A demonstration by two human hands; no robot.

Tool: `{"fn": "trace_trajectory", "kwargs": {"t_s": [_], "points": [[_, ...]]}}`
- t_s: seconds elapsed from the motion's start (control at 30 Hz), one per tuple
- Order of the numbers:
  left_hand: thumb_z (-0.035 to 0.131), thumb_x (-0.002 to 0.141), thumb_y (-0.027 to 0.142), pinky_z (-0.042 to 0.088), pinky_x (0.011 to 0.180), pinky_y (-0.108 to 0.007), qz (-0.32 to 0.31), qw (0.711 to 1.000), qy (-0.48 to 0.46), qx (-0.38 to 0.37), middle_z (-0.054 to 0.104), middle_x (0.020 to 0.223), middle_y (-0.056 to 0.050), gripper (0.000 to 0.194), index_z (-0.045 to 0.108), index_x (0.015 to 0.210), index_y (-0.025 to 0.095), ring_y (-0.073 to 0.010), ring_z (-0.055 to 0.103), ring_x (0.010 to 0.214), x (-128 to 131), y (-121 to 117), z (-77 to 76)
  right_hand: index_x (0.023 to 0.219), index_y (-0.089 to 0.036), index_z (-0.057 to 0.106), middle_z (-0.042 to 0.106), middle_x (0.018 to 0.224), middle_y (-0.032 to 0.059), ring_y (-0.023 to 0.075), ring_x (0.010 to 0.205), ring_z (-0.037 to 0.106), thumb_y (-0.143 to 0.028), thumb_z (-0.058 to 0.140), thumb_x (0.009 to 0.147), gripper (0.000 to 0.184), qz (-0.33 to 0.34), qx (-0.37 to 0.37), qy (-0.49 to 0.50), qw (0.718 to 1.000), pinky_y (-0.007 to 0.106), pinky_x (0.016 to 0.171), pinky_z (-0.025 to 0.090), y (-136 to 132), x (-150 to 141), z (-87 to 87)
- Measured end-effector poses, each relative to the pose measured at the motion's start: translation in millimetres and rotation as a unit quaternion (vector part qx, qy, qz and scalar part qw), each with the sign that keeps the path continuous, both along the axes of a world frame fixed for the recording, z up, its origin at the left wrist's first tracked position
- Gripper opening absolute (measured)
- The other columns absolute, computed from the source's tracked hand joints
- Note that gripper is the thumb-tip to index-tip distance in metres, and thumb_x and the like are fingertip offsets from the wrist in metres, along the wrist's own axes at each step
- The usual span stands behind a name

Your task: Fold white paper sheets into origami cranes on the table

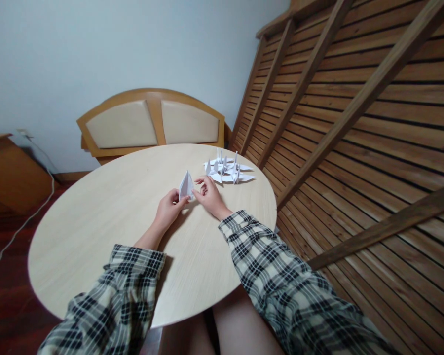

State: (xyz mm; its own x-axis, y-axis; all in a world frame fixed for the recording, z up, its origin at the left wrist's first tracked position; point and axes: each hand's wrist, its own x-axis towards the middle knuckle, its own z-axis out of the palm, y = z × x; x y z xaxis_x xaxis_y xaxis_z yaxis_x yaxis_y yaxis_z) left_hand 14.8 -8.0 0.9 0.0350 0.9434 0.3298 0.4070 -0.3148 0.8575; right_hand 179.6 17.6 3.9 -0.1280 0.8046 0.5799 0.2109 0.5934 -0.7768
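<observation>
A piece of white folded paper [186,186], kite-shaped with its point upward, is held up just above the table. My left hand [171,206] grips its lower left side between thumb and fingers. At its right edge is my right hand [208,194], with the thumb against the paper and the fingers curled; how firmly it pinches is too small to make out. Several finished white paper cranes [229,168] stand close together on the table, just beyond and to the right of my right hand.
The round pale wooden table [107,227] carries all of this. Behind it stands a headboard [153,113] with cream panels against the wall. A slatted wooden frame [340,128] leans along the right. At the left are a brown cabinet [13,172] and a white cable [29,219].
</observation>
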Motion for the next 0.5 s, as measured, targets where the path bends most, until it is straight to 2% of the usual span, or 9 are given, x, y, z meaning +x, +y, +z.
{"fn": "trace_trajectory", "kwargs": {"t_s": [0.27, 0.4, 0.5], "points": [[0.061, 0.077, 0.038, 0.041, 0.062, -0.026, -0.008, 1.0, 0.009, -0.008, 0.062, 0.073, 0.0, 0.022, 0.059, 0.082, 0.018, -0.0156, 0.054, 0.067, 3, -3, 5.5, 0.1, -0.022, 0.055, 0.048, 0.106, 0.0021, 0.0078, 0.066, 0.048, -0.018, 0.064, 0.078, 0.024, 0.012, -0.01, -0.025, 1.0, 0.026, 0.062, 0.047, 2, -6, -6.5], [0.063, 0.076, 0.038, 0.042, 0.065, -0.026, -0.012, 1.0, 0.017, 0.001, 0.061, 0.075, 0.0, 0.022, 0.058, 0.08, 0.017, -0.0148, 0.054, 0.068, 4, -4, 9.0, 0.103, -0.022, 0.057, 0.044, 0.129, 0.0078, 0.0135, 0.093, 0.056, -0.02, 0.065, 0.078, 0.026, 0.006, -0.032, -0.002, 0.999, 0.029, 0.074, 0.053, 1, -4, -7.8], [0.065, 0.074, 0.04, 0.045, 0.067, -0.027, -0.031, 0.999, -0.018, -0.008, 0.062, 0.081, -0.002, 0.026, 0.06, 0.085, 0.016, -0.0154, 0.056, 0.072, 4, -5, 9.1, 0.101, -0.021, 0.06, 0.042, 0.137, 0.0092, 0.0181, 0.117, 0.051, -0.022, 0.066, 0.079, 0.023, 0.025, -0.041, 0.01, 0.999, 0.034, 0.089, 0.053, 2, -1, -10.8]]}}
